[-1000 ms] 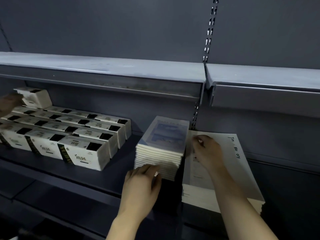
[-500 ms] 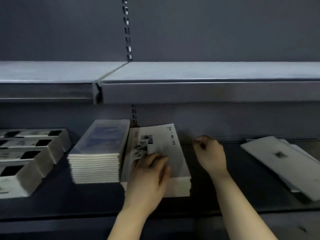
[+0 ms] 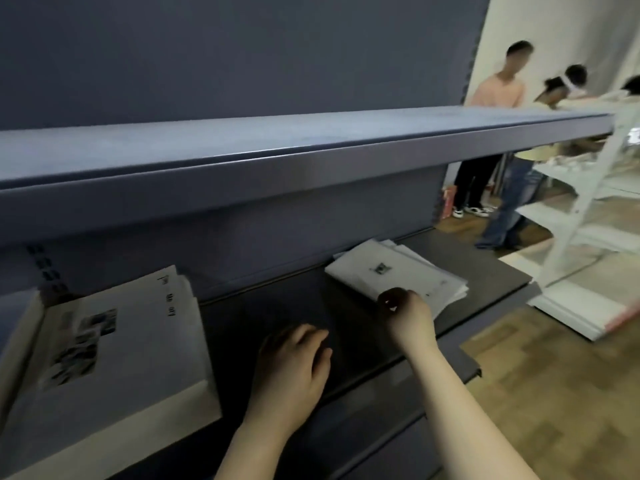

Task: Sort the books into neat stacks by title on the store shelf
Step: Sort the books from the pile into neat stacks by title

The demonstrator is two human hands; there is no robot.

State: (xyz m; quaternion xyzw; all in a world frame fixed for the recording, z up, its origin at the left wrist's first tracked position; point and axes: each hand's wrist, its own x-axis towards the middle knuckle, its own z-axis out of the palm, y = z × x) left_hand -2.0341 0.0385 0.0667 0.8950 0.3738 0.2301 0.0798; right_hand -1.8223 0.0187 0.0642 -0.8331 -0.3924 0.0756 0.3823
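A tall stack of white books with a photo collage cover (image 3: 131, 344) stands at the left of the dark shelf board (image 3: 277, 306). A loose, uneven pile of thin white books (image 3: 391, 268) lies further right on the same board. My right hand (image 3: 407, 315) is at the near edge of that pile, fingers curled together, with nothing visibly in them. My left hand (image 3: 292, 368) hovers over the bare board between the two piles, fingers loosely bent, holding nothing.
The upper shelf (image 3: 311, 150) overhangs the board closely. The edge of another book stack (image 3: 17, 327) shows at far left. Beyond the shelf's right end are a white shelving unit (image 3: 585, 209) and several people (image 3: 495, 95) on a wooden floor.
The view swung right. My right hand travelled from beside the photo-cover stack to the loose white pile. My left hand came off that stack and now hovers over the bare board.
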